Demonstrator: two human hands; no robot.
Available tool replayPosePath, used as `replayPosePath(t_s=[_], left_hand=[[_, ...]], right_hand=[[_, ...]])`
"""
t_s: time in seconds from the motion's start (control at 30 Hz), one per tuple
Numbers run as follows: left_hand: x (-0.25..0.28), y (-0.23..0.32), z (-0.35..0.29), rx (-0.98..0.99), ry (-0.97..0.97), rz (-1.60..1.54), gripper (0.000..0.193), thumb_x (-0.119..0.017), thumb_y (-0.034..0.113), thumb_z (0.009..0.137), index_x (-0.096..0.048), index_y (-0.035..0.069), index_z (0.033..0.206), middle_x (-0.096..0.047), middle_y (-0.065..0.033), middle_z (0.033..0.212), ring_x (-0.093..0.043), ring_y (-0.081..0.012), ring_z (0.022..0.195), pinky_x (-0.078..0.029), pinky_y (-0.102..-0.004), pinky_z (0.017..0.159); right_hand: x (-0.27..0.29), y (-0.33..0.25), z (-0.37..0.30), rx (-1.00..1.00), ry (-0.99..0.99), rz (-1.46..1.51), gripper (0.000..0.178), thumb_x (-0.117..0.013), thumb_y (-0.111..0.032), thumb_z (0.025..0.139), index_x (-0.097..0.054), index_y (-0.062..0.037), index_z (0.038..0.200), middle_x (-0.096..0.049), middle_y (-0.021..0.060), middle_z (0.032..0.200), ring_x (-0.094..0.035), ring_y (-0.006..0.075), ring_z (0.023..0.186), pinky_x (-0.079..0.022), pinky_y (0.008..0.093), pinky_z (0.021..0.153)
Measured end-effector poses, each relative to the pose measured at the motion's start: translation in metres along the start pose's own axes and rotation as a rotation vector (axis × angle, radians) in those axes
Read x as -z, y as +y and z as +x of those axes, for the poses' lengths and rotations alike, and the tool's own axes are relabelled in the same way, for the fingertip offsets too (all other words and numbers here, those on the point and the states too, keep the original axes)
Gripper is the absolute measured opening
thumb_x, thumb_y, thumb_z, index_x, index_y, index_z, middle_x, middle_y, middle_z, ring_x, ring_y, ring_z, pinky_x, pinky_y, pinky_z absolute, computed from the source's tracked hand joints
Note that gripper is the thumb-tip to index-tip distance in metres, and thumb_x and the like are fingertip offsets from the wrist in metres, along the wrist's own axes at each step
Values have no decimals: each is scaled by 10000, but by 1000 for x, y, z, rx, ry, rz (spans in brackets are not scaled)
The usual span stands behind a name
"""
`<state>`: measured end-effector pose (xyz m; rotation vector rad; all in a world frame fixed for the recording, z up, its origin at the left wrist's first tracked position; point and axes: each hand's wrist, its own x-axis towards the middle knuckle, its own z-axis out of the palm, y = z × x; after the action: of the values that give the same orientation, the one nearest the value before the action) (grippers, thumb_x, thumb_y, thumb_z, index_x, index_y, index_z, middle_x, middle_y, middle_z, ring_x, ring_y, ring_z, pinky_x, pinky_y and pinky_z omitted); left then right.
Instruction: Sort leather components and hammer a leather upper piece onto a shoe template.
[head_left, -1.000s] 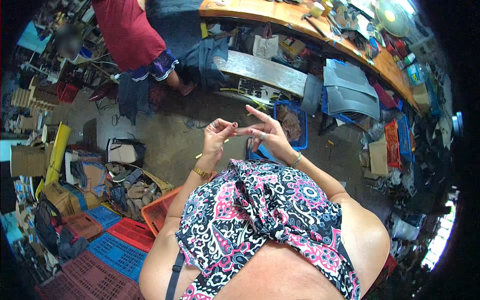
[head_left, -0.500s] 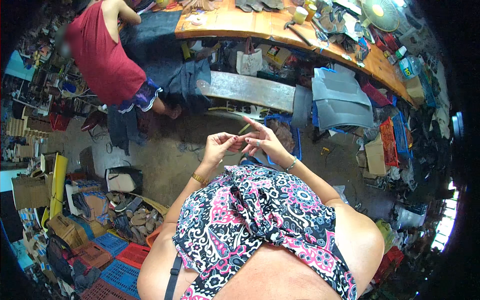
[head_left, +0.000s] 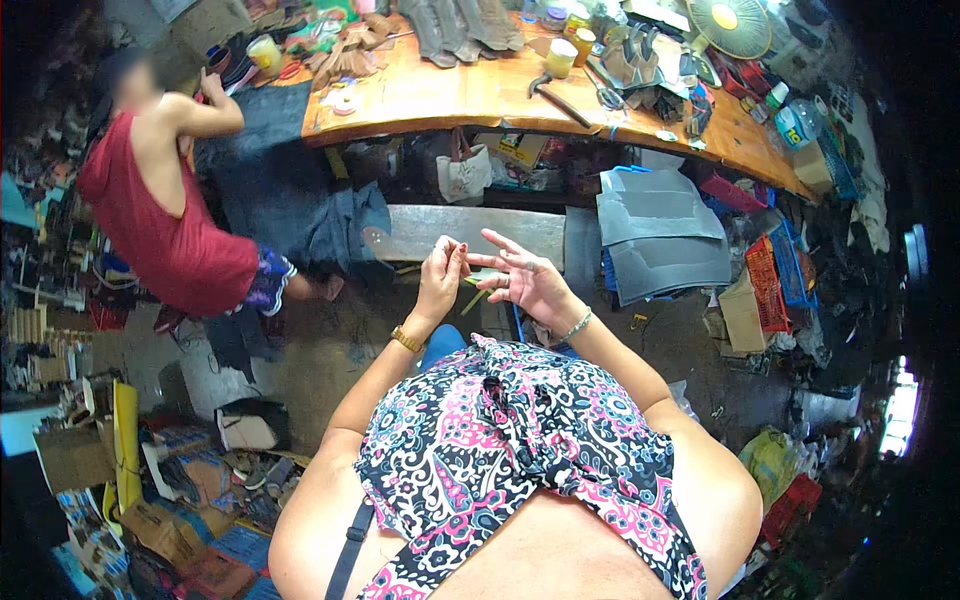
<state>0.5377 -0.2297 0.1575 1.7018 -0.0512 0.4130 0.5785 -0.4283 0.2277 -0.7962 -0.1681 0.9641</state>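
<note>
Left hand (head_left: 440, 272): raised before the chest, thumb and forefinger brought together at their tips, dark red nails. Whether something small is pinched there cannot be told.

Right hand (head_left: 536, 288): opposite it, fingers spread and pointing left, one fingertip at or just beside the left fingertips; contact cannot be settled. A ring (head_left: 531, 265) on one finger.

Wrists: gold-coloured watch or bracelet (head_left: 405, 340) on the left; a thin greenish bracelet (head_left: 580, 323) on the right.

Grey-topped board (head_left: 510, 232): long, low, nearest furnishing to the hands, lying beyond them and partly covered by them in this view.

Top (head_left: 520, 430): black, white and pink pattern, knotted at the front; below the hands.

Grey sheets (head_left: 665, 240): stacked, right of the board.

Tote bag (head_left: 463, 176): pale, dark handles, beneath the table's edge.

Wooden table (head_left: 430, 98): long, curving across the far side. Upon it: hammer (head_left: 560, 103), pale jar (head_left: 561, 57), grey pieces (head_left: 455, 35) laid side by side, and, at the right, a fan (head_left: 730, 25).

Right side: orange-red crate (head_left: 766, 285), with a blue crate (head_left: 793, 268) beside it.

Left side: a co-worker (head_left: 180, 225) in a sleeveless dark red top, one arm extended toward the goods at the table's left end; nearer, a yellow roll (head_left: 124, 440) standing upright by a cardboard box (head_left: 75, 457).
</note>
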Motion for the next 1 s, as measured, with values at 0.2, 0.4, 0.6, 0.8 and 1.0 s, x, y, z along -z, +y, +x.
replayPosePath(t_s=[0.2, 0.4, 0.6, 0.8, 1.0], left_hand=[[17, -37, 7, -64, 17, 178, 279, -464, 233, 1105, -504, 30, 918, -575, -75, 633, -587, -161, 577, -474, -326, 573], [85, -73, 51, 118, 7, 160, 394, -582, 275, 1063, -572, 60, 733, -550, 11, 575, -534, -66, 531, -446, -263, 519], [194, -116, 95, 155, 191, 616, 616, -875, 289, 779, -596, 39, 1268, -729, -180, 1061, -708, -310, 1011, -553, -402, 887], [286, -177, 77, 458, 262, 1043, 811, -788, 444, 826, -484, 57, 1471, -430, -229, 1552, -436, -390, 1427, -423, -530, 1123], [257, -179, 29, 685, 192, 1340, 913, -694, 545, 895, -301, 106, 1592, -293, -171, 1649, -326, -477, 1472, -363, -651, 1120]], right_hand=[[16, 10, 2, 13, 120, -97, 629, -629, -238, 999, -371, -99, 1555, -628, 186, 1367, -714, 244, 969, -592, 368, 814], [78, -1, -20, 113, 400, -101, 460, -479, -451, 1075, -636, -77, 1290, -726, 102, 1139, -695, 176, 885, -571, 330, 759], [109, -15, -29, 271, 622, -41, 290, -662, -387, 988, -725, -104, 989, -746, 57, 959, -687, 172, 814, -542, 330, 718], [81, -25, -27, 463, 581, -123, 165, -759, -260, 932, -763, -107, 995, -768, 69, 977, -691, 146, 768, -534, 306, 691], [69, -19, -46, 565, 550, -331, 99, -752, -179, 941, -770, -95, 991, -772, 81, 990, -705, 124, 752, -531, 257, 657]])
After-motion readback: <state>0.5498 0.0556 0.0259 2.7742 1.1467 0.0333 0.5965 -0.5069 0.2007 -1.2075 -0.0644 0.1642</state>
